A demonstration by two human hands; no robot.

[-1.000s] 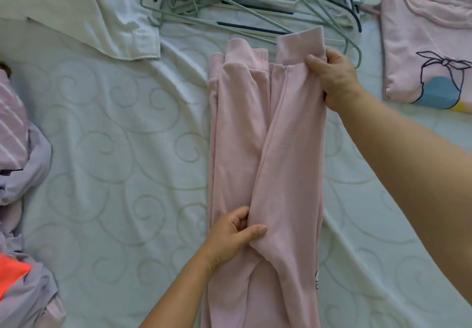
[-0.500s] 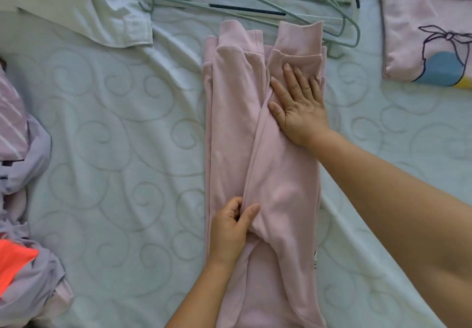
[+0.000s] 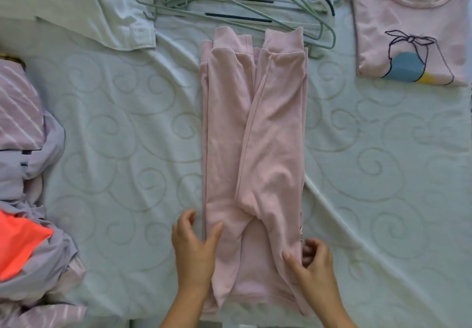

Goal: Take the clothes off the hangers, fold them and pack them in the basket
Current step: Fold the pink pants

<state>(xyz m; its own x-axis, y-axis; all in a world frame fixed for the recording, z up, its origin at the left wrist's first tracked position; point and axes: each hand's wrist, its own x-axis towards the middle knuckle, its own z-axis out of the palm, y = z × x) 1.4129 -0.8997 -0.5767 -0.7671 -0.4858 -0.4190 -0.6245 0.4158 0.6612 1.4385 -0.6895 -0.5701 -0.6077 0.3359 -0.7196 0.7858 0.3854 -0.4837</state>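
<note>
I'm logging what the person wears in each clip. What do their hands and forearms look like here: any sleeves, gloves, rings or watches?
Both are bare. The left hand and right hand show no gloves and no rings that I can see. The forearms run off the bottom edge uncovered, with no sleeve, watch or bracelet in view. Anything worn higher up the arms is out of frame.
</note>
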